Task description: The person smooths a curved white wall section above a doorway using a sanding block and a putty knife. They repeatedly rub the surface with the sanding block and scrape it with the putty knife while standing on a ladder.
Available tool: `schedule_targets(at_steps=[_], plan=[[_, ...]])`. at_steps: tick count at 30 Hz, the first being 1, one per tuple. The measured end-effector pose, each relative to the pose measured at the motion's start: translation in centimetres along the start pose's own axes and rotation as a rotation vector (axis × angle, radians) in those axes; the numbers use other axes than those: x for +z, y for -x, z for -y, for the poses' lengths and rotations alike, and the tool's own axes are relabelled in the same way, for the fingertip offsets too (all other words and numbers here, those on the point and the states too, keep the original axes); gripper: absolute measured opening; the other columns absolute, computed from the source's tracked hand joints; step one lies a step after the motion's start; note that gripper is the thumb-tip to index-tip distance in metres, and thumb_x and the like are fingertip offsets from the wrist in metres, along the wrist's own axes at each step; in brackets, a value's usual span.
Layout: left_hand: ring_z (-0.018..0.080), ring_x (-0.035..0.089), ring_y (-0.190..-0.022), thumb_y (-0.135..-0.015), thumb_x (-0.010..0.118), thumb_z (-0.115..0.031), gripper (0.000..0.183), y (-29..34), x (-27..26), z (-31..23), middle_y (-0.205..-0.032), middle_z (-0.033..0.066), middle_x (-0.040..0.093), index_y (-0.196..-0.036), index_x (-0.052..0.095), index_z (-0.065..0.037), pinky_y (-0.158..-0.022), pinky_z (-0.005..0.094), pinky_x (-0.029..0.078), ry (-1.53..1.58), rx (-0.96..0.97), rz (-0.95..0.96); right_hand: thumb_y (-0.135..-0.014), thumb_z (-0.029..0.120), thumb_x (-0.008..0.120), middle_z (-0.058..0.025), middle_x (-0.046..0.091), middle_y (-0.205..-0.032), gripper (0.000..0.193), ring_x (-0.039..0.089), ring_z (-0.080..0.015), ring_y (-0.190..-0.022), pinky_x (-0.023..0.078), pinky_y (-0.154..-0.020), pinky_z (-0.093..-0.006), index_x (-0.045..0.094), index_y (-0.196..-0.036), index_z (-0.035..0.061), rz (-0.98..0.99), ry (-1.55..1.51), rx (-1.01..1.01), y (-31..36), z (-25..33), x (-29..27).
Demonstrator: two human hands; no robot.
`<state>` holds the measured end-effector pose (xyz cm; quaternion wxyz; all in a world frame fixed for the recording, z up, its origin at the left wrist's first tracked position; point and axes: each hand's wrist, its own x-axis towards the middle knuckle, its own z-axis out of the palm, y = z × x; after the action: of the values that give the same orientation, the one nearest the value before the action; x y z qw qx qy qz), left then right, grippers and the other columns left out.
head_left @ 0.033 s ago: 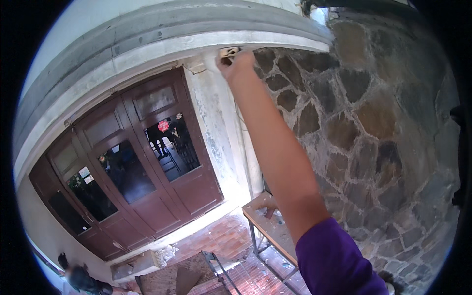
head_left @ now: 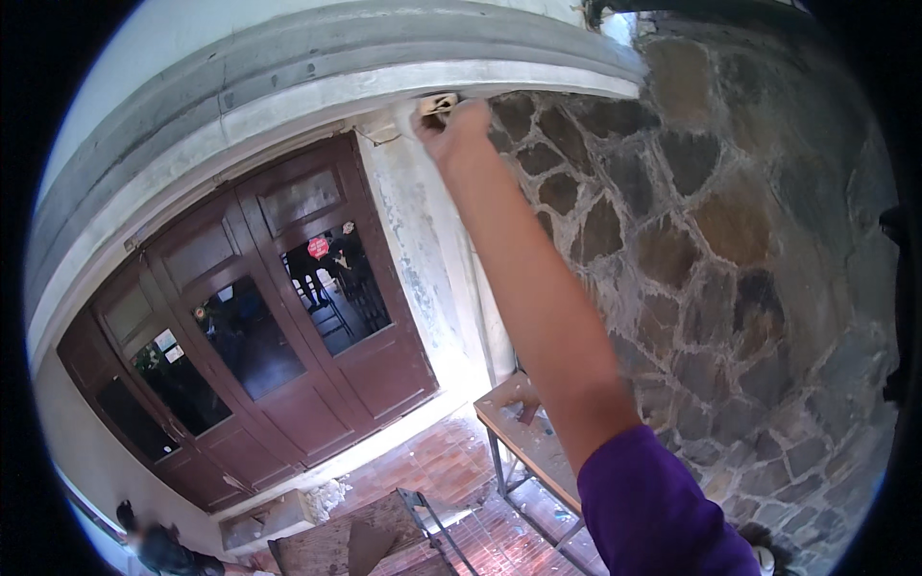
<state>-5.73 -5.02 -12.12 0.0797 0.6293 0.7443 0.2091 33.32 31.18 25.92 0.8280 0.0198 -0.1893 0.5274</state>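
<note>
"Brown doors (head_left: 269, 240) stand left; what's next?"
"Peeling white wall (head_left: 411, 216), then a small pale object (head_left: 438, 103), too blurred to name, under the white ledge (head_left: 336, 88); my right hand (head_left: 456, 125), fingers bent around it; rightmost, stone wall (head_left: 715, 221)."

Cannot identify the small, flat-faced cream object (head_left: 438, 104) in the blurred bare right hand (head_left: 461, 127), nor trace the purple fabric sleeve (head_left: 663, 509) past the lower edge.
</note>
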Motion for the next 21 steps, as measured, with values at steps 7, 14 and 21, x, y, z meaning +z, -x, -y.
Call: schedule_targets(at_steps=[7,14,21], plan=[[0.0430,0.059,-0.094,-0.088,0.062,-0.039,0.041,-0.9,0.3,1.0,-0.098,0.0249,0.065,-0.101,0.064,-0.001,-0.080,0.0483,0.047,0.057,0.158,-0.034,-0.097,0.028,0.031,-0.0058,0.058,-0.108,0.030,0.057,-0.0240,-0.094,0.049,-0.084,-0.0472,0.052,-0.111,0.0113,0.089,0.051,0.026,0.9,-2.2,0.9],[0.0425,0.059,-0.095,-0.088,0.060,-0.042,0.040,-0.6,-0.2,0.6,-0.098,0.0229,0.065,-0.106,0.064,-0.007,-0.081,0.0493,0.047,0.032,0.139,-0.015,-0.097,0.028,0.029,-0.0068,0.058,-0.106,0.030,0.056,-0.0249,-0.094,0.045,-0.086,-0.0483,0.053,-0.109,0.0131,0.078,0.011,0.031,2.6,-3.8,2.0],[0.0413,0.058,-0.097,-0.088,0.060,-0.040,0.038,-0.8,0.0,1.3,-0.099,0.0209,0.066,-0.106,0.063,-0.008,-0.083,0.0494,0.046,0.028,0.157,-0.016,-0.097,0.025,0.029,-0.0087,0.056,-0.100,0.029,0.054,-0.0241,-0.089,0.047,-0.082,-0.0458,0.052,-0.106,0.0092,0.076,0.054,0.033,4.4,-4.8,2.4]])
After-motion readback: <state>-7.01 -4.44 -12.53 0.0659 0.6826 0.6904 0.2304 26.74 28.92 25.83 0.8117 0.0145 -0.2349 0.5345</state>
